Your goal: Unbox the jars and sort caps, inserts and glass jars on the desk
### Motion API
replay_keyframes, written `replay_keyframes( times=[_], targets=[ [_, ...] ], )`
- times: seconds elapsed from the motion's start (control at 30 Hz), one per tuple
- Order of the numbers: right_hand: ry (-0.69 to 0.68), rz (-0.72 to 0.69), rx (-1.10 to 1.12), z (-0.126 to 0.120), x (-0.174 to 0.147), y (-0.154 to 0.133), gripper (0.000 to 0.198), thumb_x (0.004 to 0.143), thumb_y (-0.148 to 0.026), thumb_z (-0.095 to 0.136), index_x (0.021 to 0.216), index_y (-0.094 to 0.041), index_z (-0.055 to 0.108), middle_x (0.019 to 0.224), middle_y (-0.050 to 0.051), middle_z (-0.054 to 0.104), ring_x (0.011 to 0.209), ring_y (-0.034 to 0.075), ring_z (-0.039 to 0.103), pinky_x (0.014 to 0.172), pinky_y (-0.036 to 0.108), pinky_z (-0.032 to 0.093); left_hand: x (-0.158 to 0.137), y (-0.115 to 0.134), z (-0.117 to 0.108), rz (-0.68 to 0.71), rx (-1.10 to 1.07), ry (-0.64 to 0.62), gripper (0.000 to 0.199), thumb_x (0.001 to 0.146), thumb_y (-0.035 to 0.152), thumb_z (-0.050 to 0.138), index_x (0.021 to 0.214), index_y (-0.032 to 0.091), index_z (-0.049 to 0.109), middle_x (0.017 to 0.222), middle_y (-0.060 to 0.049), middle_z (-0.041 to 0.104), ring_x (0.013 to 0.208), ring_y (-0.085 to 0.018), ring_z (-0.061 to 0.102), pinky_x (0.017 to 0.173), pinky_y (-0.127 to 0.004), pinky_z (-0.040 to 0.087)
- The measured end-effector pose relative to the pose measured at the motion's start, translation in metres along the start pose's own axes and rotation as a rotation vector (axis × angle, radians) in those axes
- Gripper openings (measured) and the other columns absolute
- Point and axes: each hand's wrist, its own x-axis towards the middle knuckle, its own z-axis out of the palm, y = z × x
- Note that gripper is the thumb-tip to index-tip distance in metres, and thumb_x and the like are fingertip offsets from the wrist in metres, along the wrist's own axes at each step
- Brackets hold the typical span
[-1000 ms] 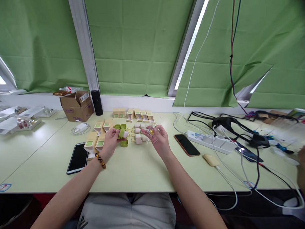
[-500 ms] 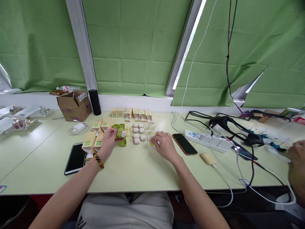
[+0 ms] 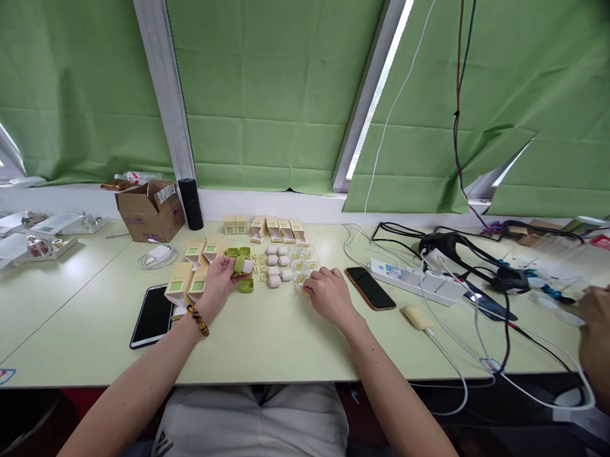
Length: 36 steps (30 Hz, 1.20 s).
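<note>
My left hand (image 3: 219,279) is closed on a small green box (image 3: 240,265) with a pale pink block at its right side. Other green boxes (image 3: 245,286) lie around it on the table. At the right, my right hand (image 3: 329,292) has its fingers bent together over a small clear cup (image 3: 300,280) with yellow inside; the fingertips partly hide it. More clear cups (image 3: 307,254) stand just beyond. Between my hands are rows of pale pink blocks (image 3: 274,281) and small yellow pieces (image 3: 256,269).
Open cream cartons (image 3: 180,277) stand left, others (image 3: 272,229) at the back. Phones lie at left (image 3: 150,316) and right (image 3: 370,288). A power strip (image 3: 418,282), cables, a headset (image 3: 474,261) and a beige mouse-like object (image 3: 416,317) fill the right. Another person's hand (image 3: 602,312) shows there.
My right hand has shifted slightly, its fingertips lowering over the clear cup. My left hand holds the green box almost unchanged. The view has moved a little.
</note>
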Motion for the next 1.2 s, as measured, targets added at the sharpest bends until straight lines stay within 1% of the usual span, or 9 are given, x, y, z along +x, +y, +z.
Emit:
replay_keyframes(
  times=[0.17,0.33,0.5,0.67,0.77,0.9,1.0,1.1,1.2],
  targets=[
    [-0.012,0.008,0.014,-0.004,-0.002,0.001,0.024,0.092,-0.009,0.059,0.080,-0.021,0.076,0.085,0.010,0.075,0.089,0.025,0.059,0.077,0.040,0.028,0.001,0.000,0.000,-0.029,-0.024,-0.004,0.046,0.075,0.048,0.088,0.088,0.016,0.058,0.093,-0.006,0.073,0.089,-0.022,0.075,0.078,-0.040,0.067],
    [-0.004,0.029,0.062,-0.005,-0.004,0.005,0.019,0.087,-0.009,0.064,0.086,-0.023,0.077,0.090,0.009,0.077,0.092,0.026,0.060,0.080,0.042,0.031,0.001,0.000,-0.001,-0.034,-0.037,-0.001,0.043,0.077,0.046,0.087,0.088,0.016,0.058,0.094,-0.007,0.074,0.090,-0.024,0.076,0.080,-0.042,0.067],
    [0.175,0.113,0.206,-0.013,0.002,0.003,0.020,0.089,-0.014,0.065,0.104,-0.022,0.075,0.098,0.008,0.077,0.095,0.028,0.061,0.083,0.043,0.035,0.001,-0.002,-0.001,-0.056,-0.070,-0.010,0.035,0.083,0.039,0.084,0.091,0.017,0.058,0.103,-0.011,0.075,0.095,-0.025,0.077,0.082,-0.042,0.066],
    [0.334,0.055,0.530,-0.019,0.023,-0.030,0.044,0.088,-0.017,0.068,0.131,-0.024,0.063,0.111,0.008,0.073,0.106,0.032,0.060,0.090,0.046,0.044,-0.003,0.001,0.005,-0.142,-0.119,-0.046,0.027,0.086,0.030,0.080,0.094,0.017,0.058,0.109,-0.013,0.075,0.098,-0.026,0.077,0.082,-0.042,0.066],
    [0.325,0.022,0.722,-0.013,0.040,-0.060,0.058,0.086,-0.022,0.073,0.141,-0.028,0.055,0.122,0.008,0.070,0.116,0.033,0.057,0.097,0.052,0.048,-0.006,0.004,0.010,-0.207,-0.164,-0.075,0.023,0.087,0.025,0.078,0.098,0.016,0.060,0.112,-0.015,0.075,0.097,-0.026,0.078,0.080,-0.038,0.066],
    [0.289,0.010,0.911,0.003,0.059,-0.093,0.067,0.079,-0.026,0.081,0.140,-0.028,0.053,0.134,0.010,0.063,0.128,0.033,0.051,0.107,0.054,0.049,-0.008,0.003,0.013,-0.235,-0.178,-0.137,0.025,0.084,0.024,0.080,0.100,0.016,0.063,0.113,-0.016,0.075,0.094,-0.025,0.078,0.064,-0.029,0.063],
    [0.311,0.065,1.041,0.012,0.065,-0.105,0.055,0.078,-0.019,0.078,0.130,-0.027,0.059,0.129,0.009,0.061,0.125,0.029,0.055,0.107,0.049,0.050,-0.010,0.000,0.015,-0.233,-0.178,-0.183,0.028,0.082,0.027,0.082,0.101,0.017,0.065,0.111,-0.014,0.075,0.094,-0.025,0.077,0.058,-0.024,0.058],
    [0.364,0.055,1.168,0.015,0.064,-0.108,0.045,0.079,-0.016,0.073,0.121,-0.026,0.063,0.126,0.008,0.062,0.123,0.025,0.058,0.108,0.044,0.050,-0.015,0.001,0.020,-0.224,-0.177,-0.261,0.029,0.081,0.031,0.082,0.102,0.019,0.066,0.108,-0.012,0.075,0.100,-0.026,0.076,0.069,-0.030,0.062],
    [0.383,0.048,1.252,0.016,0.060,-0.106,0.043,0.078,-0.016,0.074,0.118,-0.026,0.064,0.125,0.006,0.065,0.123,0.025,0.059,0.110,0.043,0.048,-0.019,0.002,0.023,-0.224,-0.113,-0.311,0.031,0.083,0.036,0.082,0.102,0.019,0.064,0.102,-0.010,0.075,0.100,-0.027,0.075,0.081,-0.038,0.062]
  ],
)
